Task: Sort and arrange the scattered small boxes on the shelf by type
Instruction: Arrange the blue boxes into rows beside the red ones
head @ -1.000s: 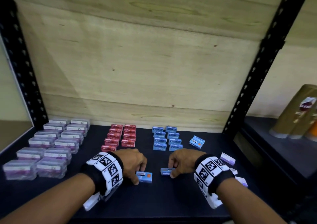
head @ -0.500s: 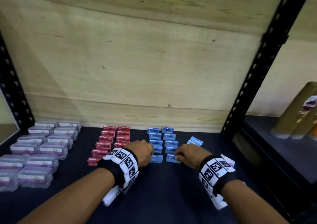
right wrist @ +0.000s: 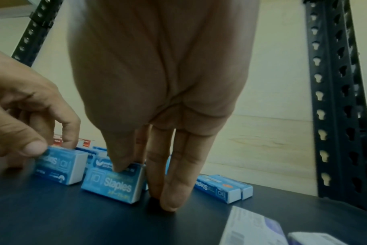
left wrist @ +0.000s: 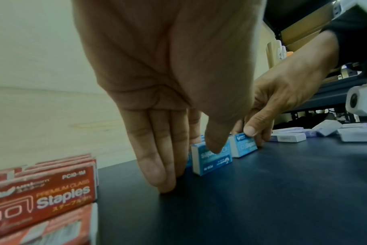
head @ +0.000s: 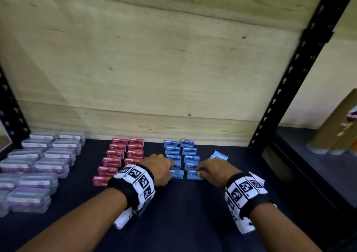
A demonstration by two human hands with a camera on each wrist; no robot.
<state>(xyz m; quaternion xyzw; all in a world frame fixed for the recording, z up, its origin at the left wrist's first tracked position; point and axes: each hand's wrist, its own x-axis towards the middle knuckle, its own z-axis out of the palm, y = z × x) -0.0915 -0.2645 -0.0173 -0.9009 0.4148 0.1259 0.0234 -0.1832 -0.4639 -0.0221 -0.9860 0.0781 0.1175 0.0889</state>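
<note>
Two columns of blue staples boxes [head: 180, 152] stand on the dark shelf [head: 193, 213]. My left hand [head: 171, 171] pinches a blue staples box [left wrist: 212, 163] between thumb and index finger at the front of the left column, its other fingers touching the shelf. My right hand [head: 199, 171] pinches another blue staples box [right wrist: 113, 185] at the front of the right column, thumb on its near top edge, fingers down by its right end. Both boxes rest on the shelf. Two loose blue boxes [right wrist: 222, 188] lie to the right.
Two columns of red staples boxes [head: 123, 155] stand just left of the blue ones. Clear plastic boxes with purple contents [head: 38, 166] fill the left side. White and purple boxes [left wrist: 289, 137] lie scattered at the right, by the black upright [head: 289, 77]. The wooden back panel [head: 173, 58] closes the shelf.
Both hands have moved from the shelf's front toward the back, each bringing a blue box to the front end of a blue column. Little has shifted in the last half second.
</note>
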